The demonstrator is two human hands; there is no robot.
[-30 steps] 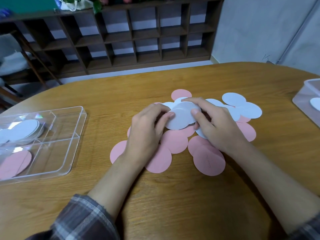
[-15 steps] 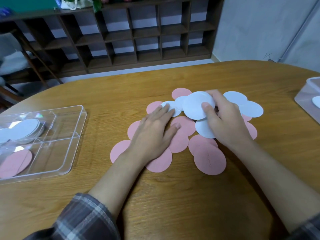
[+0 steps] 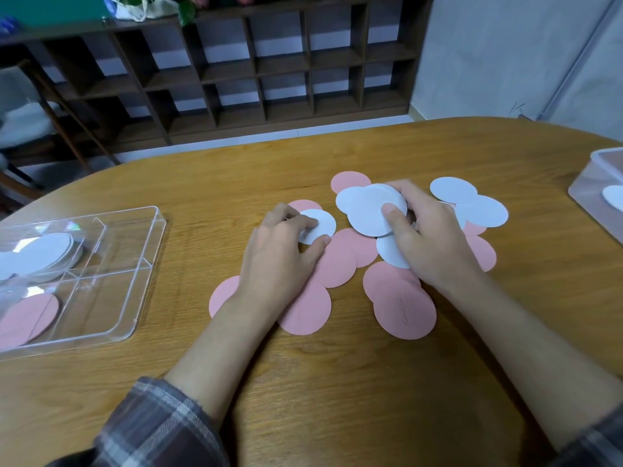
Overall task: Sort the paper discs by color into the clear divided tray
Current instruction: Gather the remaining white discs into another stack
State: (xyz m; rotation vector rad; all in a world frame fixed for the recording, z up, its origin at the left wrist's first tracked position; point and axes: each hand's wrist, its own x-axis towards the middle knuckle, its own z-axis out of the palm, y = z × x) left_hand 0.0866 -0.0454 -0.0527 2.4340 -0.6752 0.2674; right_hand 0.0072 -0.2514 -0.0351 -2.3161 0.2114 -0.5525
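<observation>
Pink discs point(image 3: 403, 311) and white discs point(image 3: 482, 210) lie overlapping in a pile at the middle of the wooden table. My right hand point(image 3: 428, 244) pinches a small stack of white discs point(image 3: 369, 210), lifted a little above the pile. My left hand point(image 3: 279, 254) rests on the pile with its fingers closing round the edge of one white disc point(image 3: 320, 224). The clear divided tray point(image 3: 111, 264) sits at the left, with white discs in its far compartment point(image 3: 43, 254) and pink discs in its near compartment point(image 3: 27, 315).
A second clear container point(image 3: 593, 183) with a white disc in it stands at the right edge of the table. Behind the table runs a dark wooden shelf unit point(image 3: 269, 72). A chair point(image 3: 30, 119) stands at the far left.
My right hand has kept the stack of white discs and shifted it slightly. My left hand has slid up and left from the pink discs onto a single white disc.
</observation>
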